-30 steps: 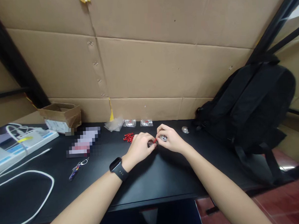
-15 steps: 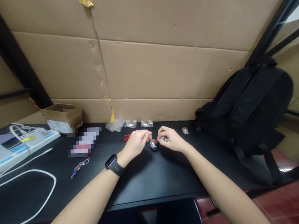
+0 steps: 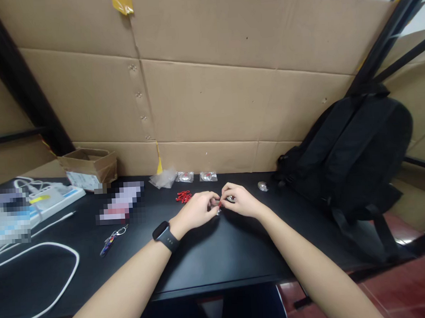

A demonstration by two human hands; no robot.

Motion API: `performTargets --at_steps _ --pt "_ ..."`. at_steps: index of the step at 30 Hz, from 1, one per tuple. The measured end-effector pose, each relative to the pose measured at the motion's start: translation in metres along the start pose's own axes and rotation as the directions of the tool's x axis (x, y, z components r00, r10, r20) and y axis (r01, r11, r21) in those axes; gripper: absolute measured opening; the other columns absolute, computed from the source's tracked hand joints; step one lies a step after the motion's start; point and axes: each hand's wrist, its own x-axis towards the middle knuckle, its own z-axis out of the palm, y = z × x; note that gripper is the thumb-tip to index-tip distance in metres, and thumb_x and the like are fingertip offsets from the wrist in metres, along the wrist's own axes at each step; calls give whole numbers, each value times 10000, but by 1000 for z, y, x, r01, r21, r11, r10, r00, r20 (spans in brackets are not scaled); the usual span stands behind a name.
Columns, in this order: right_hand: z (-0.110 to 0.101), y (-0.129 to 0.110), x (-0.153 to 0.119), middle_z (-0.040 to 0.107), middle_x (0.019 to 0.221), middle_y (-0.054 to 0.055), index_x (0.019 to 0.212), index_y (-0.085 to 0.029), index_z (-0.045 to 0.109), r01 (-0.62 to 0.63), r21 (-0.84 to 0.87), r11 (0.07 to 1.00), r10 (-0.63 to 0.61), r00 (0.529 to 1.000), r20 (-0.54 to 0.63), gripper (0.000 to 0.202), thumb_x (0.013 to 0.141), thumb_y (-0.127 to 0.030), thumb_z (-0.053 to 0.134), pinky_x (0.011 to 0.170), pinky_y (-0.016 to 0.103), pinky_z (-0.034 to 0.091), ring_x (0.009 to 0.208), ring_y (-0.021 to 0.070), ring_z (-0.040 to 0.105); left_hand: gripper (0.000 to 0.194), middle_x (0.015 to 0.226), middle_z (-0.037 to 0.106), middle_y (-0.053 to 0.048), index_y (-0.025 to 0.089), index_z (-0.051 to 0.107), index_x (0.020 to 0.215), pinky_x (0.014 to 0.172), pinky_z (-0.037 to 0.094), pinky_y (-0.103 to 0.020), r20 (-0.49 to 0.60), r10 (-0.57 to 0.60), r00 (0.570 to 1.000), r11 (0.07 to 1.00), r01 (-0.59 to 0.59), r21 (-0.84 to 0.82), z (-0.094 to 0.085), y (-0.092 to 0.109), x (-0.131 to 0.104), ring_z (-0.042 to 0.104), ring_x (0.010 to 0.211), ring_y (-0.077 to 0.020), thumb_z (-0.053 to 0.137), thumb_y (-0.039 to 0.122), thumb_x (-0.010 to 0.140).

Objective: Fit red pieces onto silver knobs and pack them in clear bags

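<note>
My left hand [image 3: 202,208], with a watch on its wrist, curls its thumb and fingers round a small silver finger cymbal [image 3: 218,213], mostly hidden by the fingers. From the right, the fingertips of my right hand [image 3: 240,200] pinch a red cord [image 3: 220,205] at that cymbal. Both hands meet just above the table. Behind the right fingers shows part of another shiny domed disc [image 3: 231,198]. Beyond my left hand lies a small heap of red cord loops [image 3: 183,196]. A loose silver cymbal [image 3: 263,186] rests to the right.
Two clear packets [image 3: 208,176] with silver discs lie at the back beside plastic bags [image 3: 163,178]. A cardboard box [image 3: 90,168], white power strip [image 3: 58,202], cable and keychain [image 3: 112,240] are left. A black backpack [image 3: 358,156] stands right; cardboard lines the back.
My left hand has moved right and its fingers have closed on the cymbal, which is now mostly covered. More of the red cord heap shows. The right hand stays nearly in place.
</note>
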Motion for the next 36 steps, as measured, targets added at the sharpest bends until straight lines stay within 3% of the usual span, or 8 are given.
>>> performTargets --at_steps 2,7,11,19,36 --pt "-7 6 -2 651 971 49 898 -208 751 -25 -32 999 26 999 19 79 873 -237 682 807 281 490 871 166 636 147 892 711 -25 212 703 1008 745 475 -249 62 13 998 1000 -14 18 6 -1 -1 650 804 -167 642 266 886" --pt "-24 38 -9 682 963 78 1102 -185 739 -246 -240 939 231 969 -86 307 818 -299 757 754 296 482 812 188 633 146 918 703 -33 222 719 961 787 492 -256 127 29 991 990 -46 136 11 -4 3 661 849 -172 584 181 920" --pt "-21 55 -9 722 842 53 919 -201 789 -283 -249 926 296 955 18 118 855 -261 710 703 267 450 743 172 644 194 899 709 -55 208 740 915 811 502 -280 161 -12 987 962 -33 270 10 -4 8 679 853 -192 551 173 938" --pt "-9 50 -4 753 811 32 836 -217 778 -256 -250 934 263 965 -4 104 835 -166 686 732 264 453 754 179 683 183 832 678 -69 183 724 837 784 499 -302 123 26 992 931 -69 357 12 -4 7 671 844 -218 569 167 932" --pt "-21 41 -7 710 683 54 683 -176 729 -350 -285 892 370 929 19 192 813 -62 646 651 256 432 662 176 655 203 923 665 -55 184 616 897 826 435 -342 -79 120 990 909 -77 409 -13 4 7 591 884 -201 461 231 1020"
